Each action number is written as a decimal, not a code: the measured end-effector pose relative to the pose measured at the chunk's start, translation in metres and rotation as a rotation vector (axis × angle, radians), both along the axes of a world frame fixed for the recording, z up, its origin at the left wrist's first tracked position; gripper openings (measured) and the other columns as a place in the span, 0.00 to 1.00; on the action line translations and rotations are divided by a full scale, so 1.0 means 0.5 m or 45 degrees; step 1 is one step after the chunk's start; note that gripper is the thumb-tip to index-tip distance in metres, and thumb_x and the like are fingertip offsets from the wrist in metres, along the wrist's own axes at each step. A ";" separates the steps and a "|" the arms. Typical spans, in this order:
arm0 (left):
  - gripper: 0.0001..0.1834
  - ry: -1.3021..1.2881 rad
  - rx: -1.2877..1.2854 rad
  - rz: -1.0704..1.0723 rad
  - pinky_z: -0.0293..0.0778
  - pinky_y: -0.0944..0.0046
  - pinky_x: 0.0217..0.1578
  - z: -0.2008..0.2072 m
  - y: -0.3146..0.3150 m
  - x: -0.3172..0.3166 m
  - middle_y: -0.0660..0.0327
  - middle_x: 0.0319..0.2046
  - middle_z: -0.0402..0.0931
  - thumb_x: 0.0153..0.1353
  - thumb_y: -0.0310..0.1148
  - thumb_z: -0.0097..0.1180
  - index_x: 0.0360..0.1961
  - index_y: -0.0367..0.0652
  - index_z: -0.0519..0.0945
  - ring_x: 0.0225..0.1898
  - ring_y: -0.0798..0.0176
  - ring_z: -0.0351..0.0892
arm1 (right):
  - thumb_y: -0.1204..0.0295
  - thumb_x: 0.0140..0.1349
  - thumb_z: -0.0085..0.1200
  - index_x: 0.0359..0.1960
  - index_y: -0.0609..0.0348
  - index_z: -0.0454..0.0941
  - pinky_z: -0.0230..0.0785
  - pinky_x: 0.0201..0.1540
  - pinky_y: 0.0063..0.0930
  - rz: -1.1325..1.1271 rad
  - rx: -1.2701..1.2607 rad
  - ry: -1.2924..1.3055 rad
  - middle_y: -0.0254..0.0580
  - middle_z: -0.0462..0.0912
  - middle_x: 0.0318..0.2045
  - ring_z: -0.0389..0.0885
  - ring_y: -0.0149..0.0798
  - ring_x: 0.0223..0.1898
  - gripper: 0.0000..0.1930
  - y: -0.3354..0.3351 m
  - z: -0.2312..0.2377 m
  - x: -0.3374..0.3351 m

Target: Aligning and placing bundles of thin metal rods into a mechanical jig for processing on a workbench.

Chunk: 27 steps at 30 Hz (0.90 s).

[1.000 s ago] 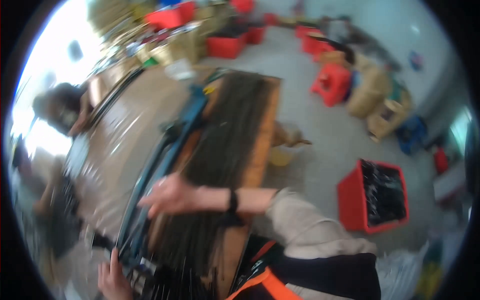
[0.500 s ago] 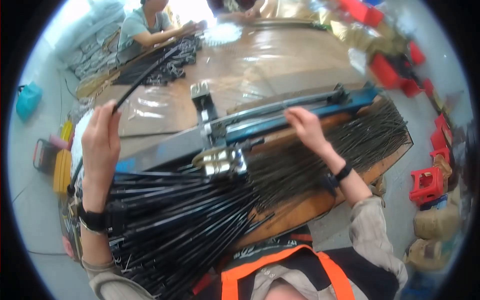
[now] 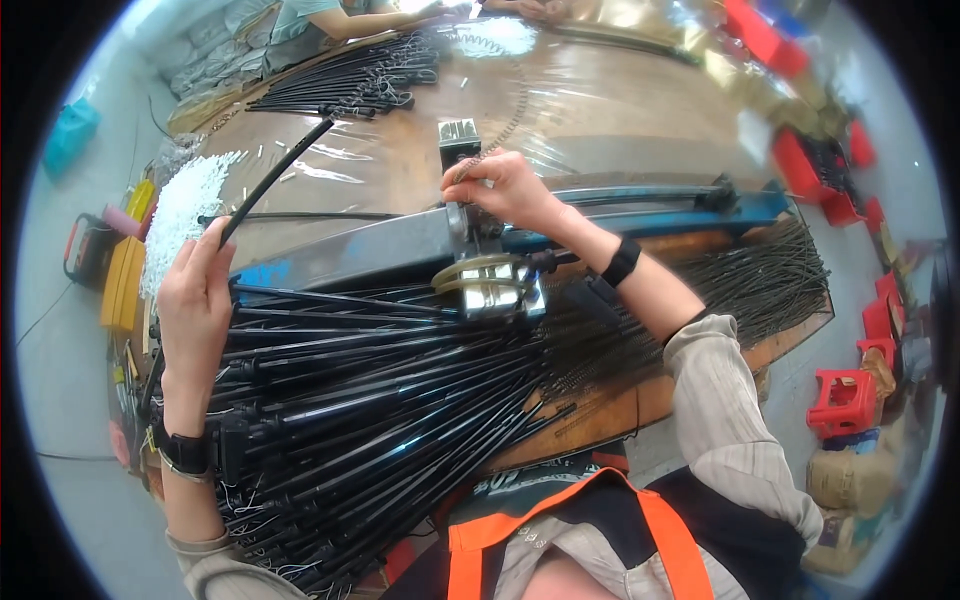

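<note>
At the left, my left hand [image 3: 195,305] is closed round a slim black tube [image 3: 278,178], which slants up and away to the right. My right hand [image 3: 505,192] pinches a thin coil spring [image 3: 519,105] between thumb and fingertips. The spring arcs high over the table and seems to run to the tube's far tip. Just below the right hand stands a metal bench fixture [image 3: 492,285] with a shiny block and a round part. Many black rods [image 3: 350,400] lie fanned out beneath my hands.
A dense bundle of thin dark springs [image 3: 720,285] lies right, beside a blue metal bar [image 3: 650,218]. White small pieces [image 3: 190,215] are heaped left. More black rods [image 3: 340,80] lie at the back, near another person's arm [image 3: 365,22]. A red stool [image 3: 840,402] stands right.
My right hand has moved left from beside the blue bar to above the fixture, and the arcing spring now shows clearly. The left hand still holds the tube. The whole view has shifted slightly.
</note>
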<state>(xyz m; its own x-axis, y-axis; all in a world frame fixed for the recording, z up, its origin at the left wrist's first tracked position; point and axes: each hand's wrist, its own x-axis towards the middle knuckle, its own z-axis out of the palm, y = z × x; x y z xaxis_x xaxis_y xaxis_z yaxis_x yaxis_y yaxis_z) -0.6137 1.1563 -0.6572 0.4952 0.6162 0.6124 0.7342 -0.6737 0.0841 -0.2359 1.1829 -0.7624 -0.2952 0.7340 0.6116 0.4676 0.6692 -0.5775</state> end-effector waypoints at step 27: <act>0.06 0.168 -0.384 -0.371 0.75 0.52 0.32 -0.215 0.094 0.243 0.51 0.28 0.76 0.63 0.34 0.56 0.34 0.44 0.77 0.33 0.44 0.78 | 0.75 0.62 0.53 0.35 0.60 0.78 0.65 0.49 0.40 -0.982 0.328 -0.935 0.44 0.78 0.30 0.76 0.47 0.39 0.03 -0.304 -0.057 0.500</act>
